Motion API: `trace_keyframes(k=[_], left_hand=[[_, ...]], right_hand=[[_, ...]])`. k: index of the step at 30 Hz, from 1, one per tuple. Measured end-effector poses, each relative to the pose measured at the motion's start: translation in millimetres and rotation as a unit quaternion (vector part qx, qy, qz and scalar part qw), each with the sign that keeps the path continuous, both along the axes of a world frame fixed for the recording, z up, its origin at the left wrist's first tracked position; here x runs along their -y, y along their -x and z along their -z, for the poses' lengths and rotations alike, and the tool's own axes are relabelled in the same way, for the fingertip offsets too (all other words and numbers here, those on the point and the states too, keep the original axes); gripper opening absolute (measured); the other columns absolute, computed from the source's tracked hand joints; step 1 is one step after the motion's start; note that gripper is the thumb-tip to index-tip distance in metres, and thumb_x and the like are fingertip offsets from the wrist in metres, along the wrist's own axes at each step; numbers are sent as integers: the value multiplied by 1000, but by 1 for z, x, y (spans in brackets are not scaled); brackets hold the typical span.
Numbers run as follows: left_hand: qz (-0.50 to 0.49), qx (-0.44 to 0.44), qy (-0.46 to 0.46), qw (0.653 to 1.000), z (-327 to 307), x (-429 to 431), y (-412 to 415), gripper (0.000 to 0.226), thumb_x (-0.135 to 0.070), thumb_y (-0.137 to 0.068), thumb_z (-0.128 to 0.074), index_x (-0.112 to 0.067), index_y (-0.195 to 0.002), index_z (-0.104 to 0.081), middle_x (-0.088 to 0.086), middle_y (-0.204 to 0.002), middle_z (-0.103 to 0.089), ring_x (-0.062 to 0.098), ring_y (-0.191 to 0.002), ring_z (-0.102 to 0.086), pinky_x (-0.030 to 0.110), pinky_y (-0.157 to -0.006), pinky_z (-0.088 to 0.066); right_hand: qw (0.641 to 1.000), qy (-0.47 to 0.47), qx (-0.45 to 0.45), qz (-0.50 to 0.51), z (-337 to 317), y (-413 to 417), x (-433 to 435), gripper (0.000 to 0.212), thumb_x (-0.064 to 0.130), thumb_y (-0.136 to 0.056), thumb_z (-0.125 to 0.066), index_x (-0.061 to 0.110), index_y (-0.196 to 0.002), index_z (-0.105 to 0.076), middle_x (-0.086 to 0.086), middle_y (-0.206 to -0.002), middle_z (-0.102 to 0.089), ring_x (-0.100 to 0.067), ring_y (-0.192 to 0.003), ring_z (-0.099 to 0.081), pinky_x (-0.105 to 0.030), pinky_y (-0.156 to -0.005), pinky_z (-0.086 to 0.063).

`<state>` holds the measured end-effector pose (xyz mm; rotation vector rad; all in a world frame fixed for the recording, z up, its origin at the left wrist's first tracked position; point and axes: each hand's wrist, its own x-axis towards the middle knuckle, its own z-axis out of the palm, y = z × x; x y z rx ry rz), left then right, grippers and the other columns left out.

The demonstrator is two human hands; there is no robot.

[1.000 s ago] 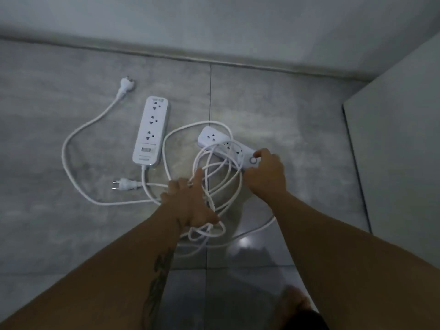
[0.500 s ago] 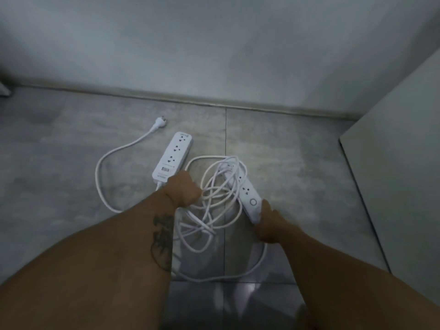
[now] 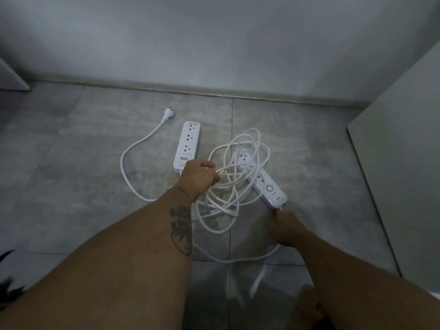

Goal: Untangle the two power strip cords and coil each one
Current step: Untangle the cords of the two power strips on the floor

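Two white power strips lie on the grey tile floor. The left strip (image 3: 187, 146) lies flat, its cord (image 3: 133, 151) curving left and back to a plug (image 3: 167, 113). The right strip (image 3: 262, 181) sits under a tangle of white cord loops (image 3: 234, 184). My left hand (image 3: 198, 177) grips several of those loops at the tangle's left side. My right hand (image 3: 284, 231) is blurred just below the right strip's near end, where its cord comes out; one finger reaches that end. A long loop of cord (image 3: 238, 259) trails toward me.
A wall with a baseboard (image 3: 214, 90) runs across the back. A pale panel (image 3: 400, 175) stands on the right, and a white corner (image 3: 12, 77) juts in at the far left. My foot (image 3: 312, 303) is at the bottom right.
The view has tilted up and back. My right hand has slid from the right strip's switch end to just below it. My left hand has lifted the cord loops and shifted toward the left strip.
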<state>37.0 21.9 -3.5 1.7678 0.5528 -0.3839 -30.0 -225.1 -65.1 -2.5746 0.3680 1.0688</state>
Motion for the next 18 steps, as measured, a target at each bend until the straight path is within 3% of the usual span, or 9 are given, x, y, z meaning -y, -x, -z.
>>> trace_keyframes(k=[2,5,8,10,13,15,16,18], left_hand=[[0,11,-13,1000,7,6,-2,21,1,-77,-69,-13,-93,-67,12,-92,-71,23,-79,-67,32,-74,-57],[35,-10,-18,999,20,10,-8,18,-2,-86,-61,-16,-93,-70,10,-102,-71,26,-100,-66,37,-92,-54],[60,-26,-28,997,29,2,-8,19,-1,-89,-56,-12,-96,-69,12,-109,-71,27,-104,-64,36,-94,-51],[87,-7,-105,991,36,-9,-4,22,-2,-89,-51,-12,-100,-67,12,-113,-67,29,-107,-61,36,-94,-50],[260,-48,-280,923,47,-22,2,39,-14,-88,-57,-10,-127,-56,16,-135,-52,35,-123,-50,38,-102,-42],[352,-104,-341,866,52,-24,5,57,-24,-87,-57,-13,-141,-42,19,-147,-39,39,-133,-40,44,-109,-36],[380,-116,-356,846,53,-23,6,64,-29,-86,-57,-16,-145,-36,20,-150,-33,40,-136,-34,48,-111,-33],[396,-121,-352,839,53,-19,5,70,-33,-84,-58,-20,-147,-31,20,-152,-27,42,-137,-32,51,-111,-32]], right_hand=[[1000,-4,1,23,1,-8,9,79,27,-87,-60,13,-153,-21,-25,-149,-31,-39,-132,-42,-38,-103,-40],[999,-4,12,37,4,-27,26,73,26,-87,-58,16,-152,-26,-23,-152,-30,-41,-135,-37,-41,-108,-37],[998,-2,25,51,4,-41,40,74,30,-82,-57,18,-151,-31,-23,-151,-32,-42,-130,-43,-41,-108,-38],[997,5,25,67,5,-48,43,78,33,-79,-55,16,-151,-30,-24,-153,-28,-44,-133,-39,-42,-110,-35],[992,69,40,94,1,-54,32,70,34,-86,-57,11,-147,-31,-22,-148,-25,-44,-133,-33,-47,-109,-35],[989,88,94,71,-7,-59,18,55,32,-86,-57,12,-134,-43,-20,-139,-32,-42,-125,-39,-48,-104,-39],[987,64,133,58,-13,-61,9,46,29,-84,-56,13,-127,-50,-19,-134,-39,-41,-121,-45,-46,-102,-43],[980,-26,190,52,-26,-66,-10,30,22,-82,-55,15,-111,-61,-13,-117,-56,-35,-110,-56,-38,-94,-47]])
